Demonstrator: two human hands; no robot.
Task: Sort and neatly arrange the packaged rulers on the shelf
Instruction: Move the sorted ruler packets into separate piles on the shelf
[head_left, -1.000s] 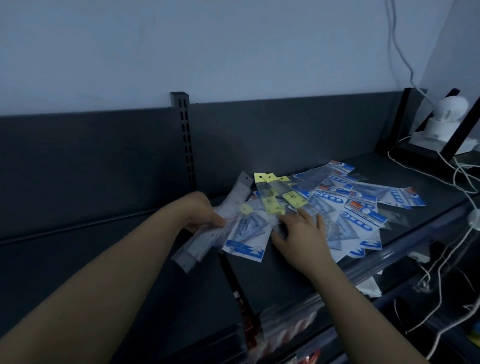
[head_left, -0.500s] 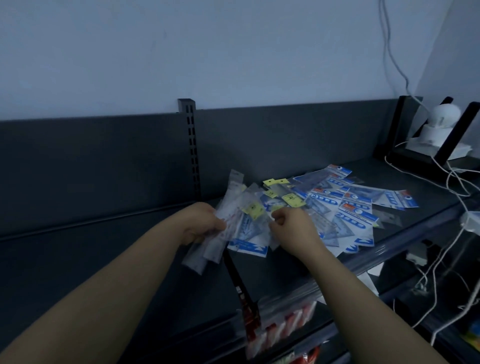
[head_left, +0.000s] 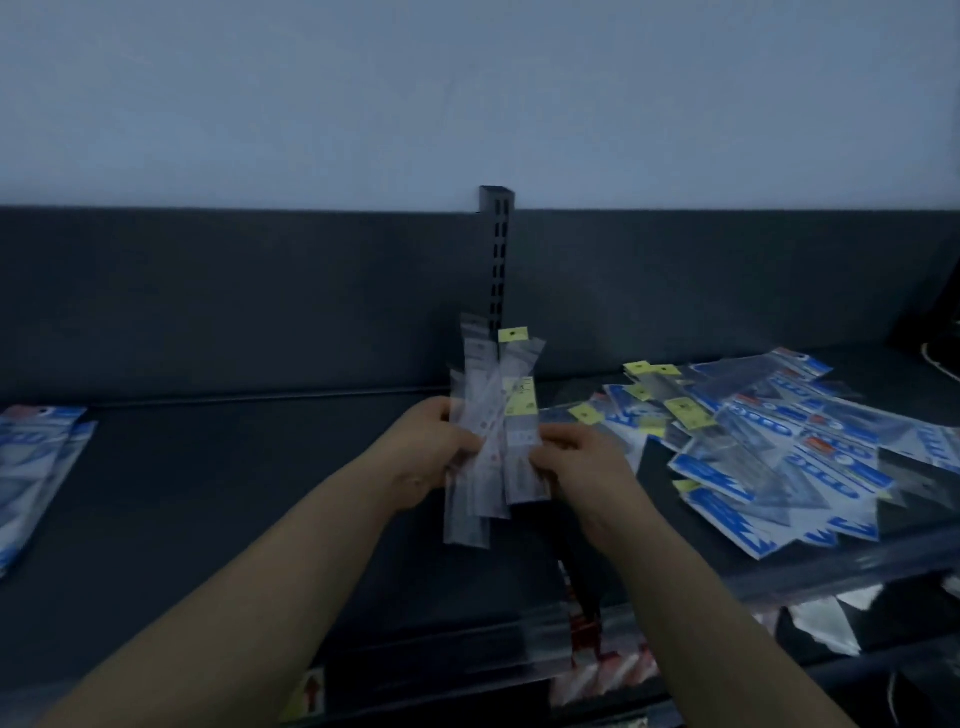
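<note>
Where a second ago the right hand (head_left: 582, 467) was picking among the scattered blue-and-white packets (head_left: 779, 452), it now joins the left hand (head_left: 436, 452), both gripping the bundle of narrow clear-plastic ruler packets (head_left: 493, 415) upright above the dark shelf (head_left: 260, 493), likely squaring it.

Head camera looks down, close over shelf (head_left: 260, 493).

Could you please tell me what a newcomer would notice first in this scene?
First, the bundle of clear-packed rulers, held upright at centre between the left hand and right hand. Then the messy heap of blue-and-white packs on the shelf at right, and a smaller blue stack at far left.
</note>
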